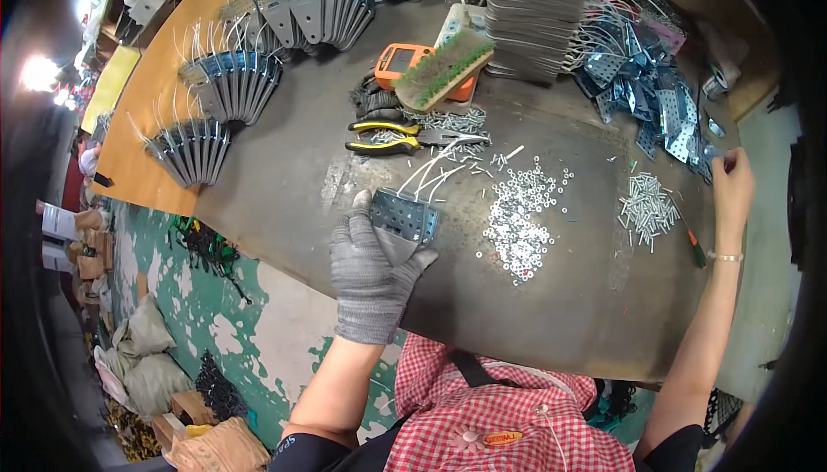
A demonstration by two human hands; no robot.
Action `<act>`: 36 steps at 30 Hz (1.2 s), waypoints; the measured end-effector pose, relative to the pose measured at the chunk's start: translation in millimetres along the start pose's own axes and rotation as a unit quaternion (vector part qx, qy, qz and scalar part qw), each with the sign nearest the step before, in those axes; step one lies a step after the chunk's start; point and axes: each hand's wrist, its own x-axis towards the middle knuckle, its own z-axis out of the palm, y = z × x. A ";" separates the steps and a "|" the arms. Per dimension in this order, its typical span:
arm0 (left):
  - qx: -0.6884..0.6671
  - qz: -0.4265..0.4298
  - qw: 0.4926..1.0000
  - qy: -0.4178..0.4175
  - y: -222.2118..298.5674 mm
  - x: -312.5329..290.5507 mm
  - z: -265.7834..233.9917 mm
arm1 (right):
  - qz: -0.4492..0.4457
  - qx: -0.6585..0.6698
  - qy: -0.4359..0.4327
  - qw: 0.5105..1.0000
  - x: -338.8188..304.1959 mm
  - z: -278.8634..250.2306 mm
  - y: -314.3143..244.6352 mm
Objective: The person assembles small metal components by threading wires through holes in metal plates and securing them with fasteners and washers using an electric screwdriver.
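My left hand [372, 274], in a grey knit glove, grips a grey metal plate [398, 246] near the bench's front edge. A blue perforated plate [401, 216] lies on its upper part, and white wires [428, 172] stick out at the far end. My bare right hand [733, 189] is at the far right, fingers curled together beside a heap of blue perforated plates [633, 84]. Bluish pieces show at its fingertips; whatever it pinches is hidden. Nearby lie a pile of screws [648, 208] and a screwdriver [694, 244].
Small washers [519, 222] are spread mid-bench. Behind them lie yellow-black pliers [405, 138], a green-bristled brush [445, 71] and an orange meter [401, 60]. A tall stack of grey plates [536, 15] stands at the back. Wired plate assemblies [233, 84] are fanned out at left.
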 end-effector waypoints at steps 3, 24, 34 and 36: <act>0.029 -0.056 0.993 -0.100 1.9 -10.0 -9.5 | -0.014 0.114 -0.044 0.992 -44.9 -25.2 -64.0; 0.257 0.389 0.876 -0.124 224.1 344.5 -27.4 | -0.132 0.157 -0.164 0.965 -159.6 -42.3 -152.7; -0.227 0.364 0.898 -0.100 171.6 141.2 9.3 | -0.033 0.292 -0.120 0.948 -161.6 -47.9 -122.8; -0.270 0.217 0.895 -0.280 126.0 65.5 20.2 | -0.101 0.348 -0.057 0.930 -160.4 -56.4 -124.1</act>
